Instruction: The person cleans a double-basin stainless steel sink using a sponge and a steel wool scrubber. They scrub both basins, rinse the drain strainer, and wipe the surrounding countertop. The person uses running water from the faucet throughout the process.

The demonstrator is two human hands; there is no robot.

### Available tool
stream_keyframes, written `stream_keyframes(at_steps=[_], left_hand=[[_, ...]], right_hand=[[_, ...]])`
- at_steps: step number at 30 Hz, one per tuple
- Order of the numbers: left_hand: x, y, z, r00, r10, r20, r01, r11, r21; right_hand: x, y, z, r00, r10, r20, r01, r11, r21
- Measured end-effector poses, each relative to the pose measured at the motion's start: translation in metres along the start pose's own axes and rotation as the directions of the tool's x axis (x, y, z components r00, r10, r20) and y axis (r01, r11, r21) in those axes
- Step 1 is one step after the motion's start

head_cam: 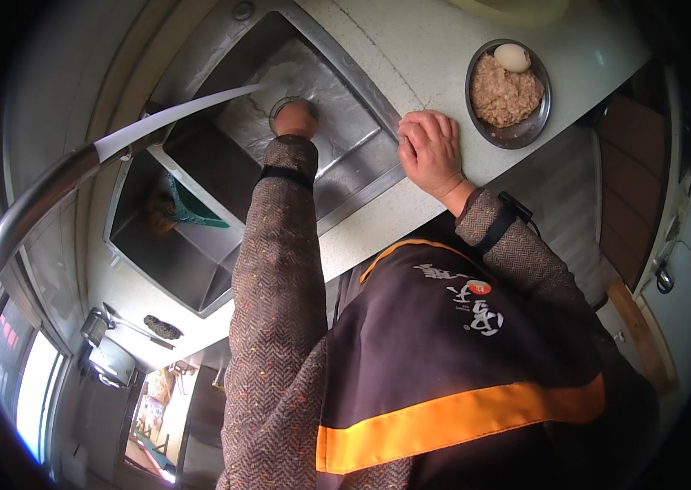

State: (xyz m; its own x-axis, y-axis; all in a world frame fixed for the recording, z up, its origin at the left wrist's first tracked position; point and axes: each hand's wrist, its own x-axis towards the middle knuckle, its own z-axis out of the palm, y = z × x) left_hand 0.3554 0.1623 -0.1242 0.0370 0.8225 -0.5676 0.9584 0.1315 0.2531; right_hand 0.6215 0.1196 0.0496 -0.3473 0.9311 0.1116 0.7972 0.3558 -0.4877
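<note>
My left hand (295,119) reaches down into the larger basin of a stainless steel sink (351,202). A dark round rim (280,104) circles it at the bottom; whether this is the drain or a small vessel I cannot tell. The fingers are hidden. Water (174,113) runs from the metal faucet (45,205) into the basin beside this hand, and the floor of the basin is wet. On the pale countertop by the sink's rim rests my right hand (430,150), its fingers curled in with nothing visible in them.
Right of my right hand, an oval metal dish (514,139) holds minced meat (505,92) and a broken eggshell (512,57). The smaller basin contains a green strainer (192,205) and a brownish scrubber (160,214). A dark scouring pad (162,327) and a white pot (111,360) stand lower left.
</note>
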Motion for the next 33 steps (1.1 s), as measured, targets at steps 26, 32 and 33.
stream_keyframes(at_steps=[26, 32, 33], left_hand=[[0.055, -0.008, -0.007, 0.921, -0.003, -0.390, 0.027, 0.998, 0.057], [0.011, -0.096, -0.022, 0.938, -0.288, -0.195, 0.304, 0.951, 0.053], [-0.001, -0.092, -0.018, 0.921, -0.362, -0.146, 0.370, 0.928, 0.033]], right_hand=[[0.005, -0.004, 0.003, 0.999, -0.026, -0.033, 0.026, 1.000, -0.016], [0.007, -0.005, 0.003, 0.999, -0.025, -0.043, 0.025, 1.000, -0.018], [0.007, -0.005, 0.002, 0.999, -0.020, -0.034, 0.020, 0.999, -0.025]])
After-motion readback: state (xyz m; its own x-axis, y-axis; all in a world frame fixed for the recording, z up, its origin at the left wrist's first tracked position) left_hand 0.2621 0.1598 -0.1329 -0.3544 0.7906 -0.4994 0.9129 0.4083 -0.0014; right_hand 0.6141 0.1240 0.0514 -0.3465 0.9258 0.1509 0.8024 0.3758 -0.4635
